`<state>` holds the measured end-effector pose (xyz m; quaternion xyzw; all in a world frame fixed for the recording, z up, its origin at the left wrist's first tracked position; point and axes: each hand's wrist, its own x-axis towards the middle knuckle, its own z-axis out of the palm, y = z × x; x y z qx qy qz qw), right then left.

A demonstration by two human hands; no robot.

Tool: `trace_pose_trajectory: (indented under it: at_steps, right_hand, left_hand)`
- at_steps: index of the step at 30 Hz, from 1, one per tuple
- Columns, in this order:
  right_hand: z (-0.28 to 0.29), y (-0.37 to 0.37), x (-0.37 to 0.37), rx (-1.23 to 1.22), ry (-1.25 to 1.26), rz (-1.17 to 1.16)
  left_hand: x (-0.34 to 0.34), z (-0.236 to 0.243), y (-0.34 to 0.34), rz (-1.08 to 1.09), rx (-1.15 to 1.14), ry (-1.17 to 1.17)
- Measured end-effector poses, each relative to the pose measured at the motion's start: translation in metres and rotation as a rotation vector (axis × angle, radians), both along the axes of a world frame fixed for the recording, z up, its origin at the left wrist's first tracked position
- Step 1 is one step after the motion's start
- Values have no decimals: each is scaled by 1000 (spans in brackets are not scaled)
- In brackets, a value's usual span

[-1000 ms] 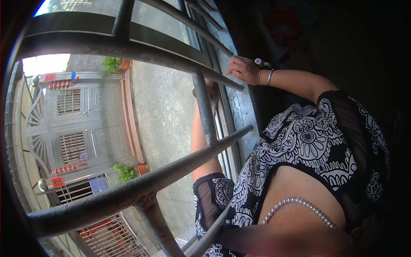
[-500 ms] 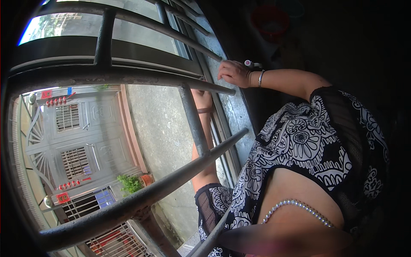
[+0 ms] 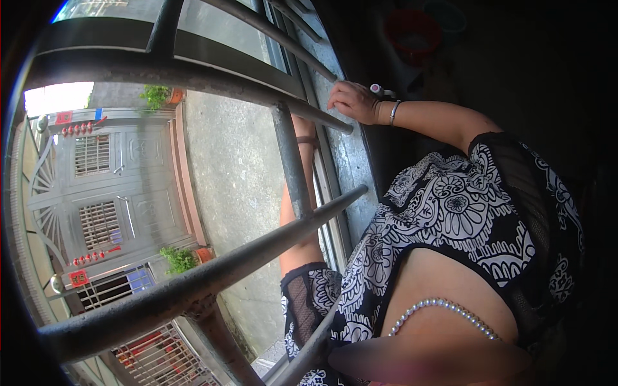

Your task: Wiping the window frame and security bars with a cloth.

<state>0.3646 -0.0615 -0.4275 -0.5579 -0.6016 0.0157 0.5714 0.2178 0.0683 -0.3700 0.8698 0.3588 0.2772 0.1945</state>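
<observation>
My left arm reaches out between dark metal window bars [image 3: 293, 161], with a brown band at its wrist. My left hand [image 3: 301, 123] is mostly hidden behind a bar, so its fingers and anything in them cannot be seen. On the inner side, my right hand [image 3: 351, 101] lies against the grey window ledge [image 3: 354, 151], its fingers bent and close together. A small white rounded thing with a pinkish centre [image 3: 376, 89] sticks out beside that hand. What it belongs to is not clear. A silver bangle [image 3: 394, 112] circles the right wrist.
Thick bars cross the window opening. Beyond them lie a concrete yard [image 3: 235, 161], a grey double door [image 3: 122, 186] with red ornaments, and potted plants [image 3: 179, 260]. Indoors, a red basin [image 3: 412, 38] stands in the dark at the upper right.
The outdoor scene has shifted left and slightly up, and another potted plant shows near the top. My left hand has slipped further behind the bar. My right hand stays at the ledge.
</observation>
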Motion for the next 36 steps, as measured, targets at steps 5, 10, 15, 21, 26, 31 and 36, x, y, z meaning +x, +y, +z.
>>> trace_pose_trajectory:
  at_steps: [5,10,15,21,26,31,36]
  right_hand:
    - [0,0,-6,0,-5,6]
    - [2,-5,-9,-7,-12,22]
    - [9,-6,-1,-10,-8,-4]
    - [11,4,-7,12,-17,4]
    - [4,-1,-3,-1,-7,1]
    - [12,1,-12,7,-5,26]
    - [8,-9,-2,-25,-14,-16]
  left_hand:
    - [-15,1,-9,-25,-99,-16]
    - [-49,-5,-10,-146,-354,-232]
    - [-49,21,-13,-197,-76,3]
    - [-44,-5,6,-38,-173,35]
    - [-14,11,-3,-92,-54,44]
    - [-36,-34,14,-4,-1,-187]
    - [-41,-11,-11,-209,46,-42]
